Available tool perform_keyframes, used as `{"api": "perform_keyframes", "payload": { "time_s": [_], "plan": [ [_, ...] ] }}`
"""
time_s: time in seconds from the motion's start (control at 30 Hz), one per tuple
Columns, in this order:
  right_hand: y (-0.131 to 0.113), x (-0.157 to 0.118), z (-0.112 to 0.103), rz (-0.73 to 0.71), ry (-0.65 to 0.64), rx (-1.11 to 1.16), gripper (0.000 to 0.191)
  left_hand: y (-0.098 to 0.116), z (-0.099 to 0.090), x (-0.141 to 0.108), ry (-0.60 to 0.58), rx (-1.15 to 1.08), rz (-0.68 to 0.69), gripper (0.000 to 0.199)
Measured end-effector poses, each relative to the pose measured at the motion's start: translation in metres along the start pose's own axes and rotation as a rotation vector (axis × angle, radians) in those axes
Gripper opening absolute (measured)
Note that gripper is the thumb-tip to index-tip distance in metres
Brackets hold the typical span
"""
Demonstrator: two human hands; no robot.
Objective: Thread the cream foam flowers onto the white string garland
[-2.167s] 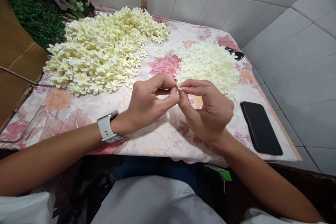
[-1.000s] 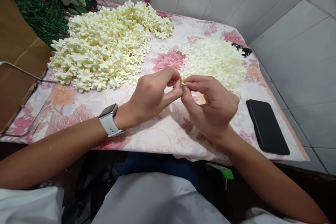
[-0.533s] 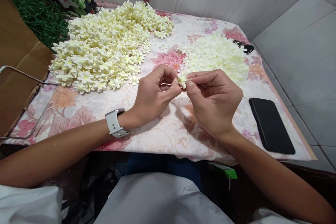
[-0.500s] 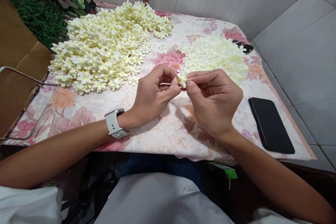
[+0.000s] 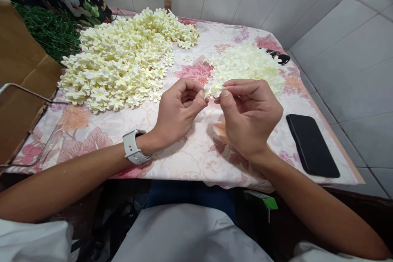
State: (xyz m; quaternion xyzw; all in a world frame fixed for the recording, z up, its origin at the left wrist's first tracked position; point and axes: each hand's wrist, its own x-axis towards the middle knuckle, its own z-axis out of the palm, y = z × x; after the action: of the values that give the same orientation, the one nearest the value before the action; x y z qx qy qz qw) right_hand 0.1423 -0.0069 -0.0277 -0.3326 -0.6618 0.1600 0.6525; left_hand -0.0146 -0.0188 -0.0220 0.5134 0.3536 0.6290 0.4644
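Between my two hands, over the middle of the table, is a small white-and-yellow artificial flower. My left hand pinches its left side between thumb and fingertips; a pale watch strap circles that wrist. On the other side my right hand grips it with thumb and forefinger, the remaining fingers curled. Whether it is one flower or layered pieces I cannot make out. Just behind my right hand spreads a heap of loose white petal pieces. A larger pile of cream-yellow flowers lies to the left.
A black phone lies at the right on the floral tablecloth. Dark-handled scissors or a similar tool sit behind the petals. Far left are a cardboard box, a bent metal wire frame and green stems. Tiled walls border the table.
My hands have drawn slightly apart, and more of the flower shows between the fingertips. The whole view has shifted a little with my head.
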Motion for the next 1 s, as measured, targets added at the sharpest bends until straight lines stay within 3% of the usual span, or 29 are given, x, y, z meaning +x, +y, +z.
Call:
{"api": "perform_keyframes", "payload": {
  "time_s": [0.17,0.3,0.4,0.5,0.67,0.77,0.9,1.0],
  "plan": [
    [0.005,0.005,-0.004,-0.341,0.013,-0.239,0.014,0.012,0.008,0.0,0.043,-0.133,-0.19,0.014],
    [0.012,0.013,-0.009,-0.384,0.106,-0.271,0.016,0.018,0.021,0.004,0.106,-0.136,-0.366,0.017],
    [0.018,0.021,-0.014,-0.357,0.173,-0.199,0.013,0.013,0.033,0.018,0.094,-0.083,-0.408,0.018],
    [0.022,0.03,-0.021,-0.222,0.246,-0.076,0.008,0.003,0.041,0.042,0.016,-0.015,-0.415,0.01],
    [0.028,0.038,-0.03,0.04,0.329,0.003,0.008,0.001,0.033,0.07,-0.068,0.09,-0.421,0.021],
    [0.025,0.035,-0.028,0.105,0.242,0.094,0.01,0.015,0.018,0.062,-0.079,0.107,-0.367,0.004],
    [0.009,0.024,-0.02,0.173,-0.002,0.251,0.008,0.028,0.003,0.033,-0.209,0.029,-0.181,0.035],
    [-0.001,0.018,-0.017,0.203,-0.156,0.353,0.009,0.024,-0.002,0.016,-0.163,-0.003,-0.036,0.037]
  ]
}}
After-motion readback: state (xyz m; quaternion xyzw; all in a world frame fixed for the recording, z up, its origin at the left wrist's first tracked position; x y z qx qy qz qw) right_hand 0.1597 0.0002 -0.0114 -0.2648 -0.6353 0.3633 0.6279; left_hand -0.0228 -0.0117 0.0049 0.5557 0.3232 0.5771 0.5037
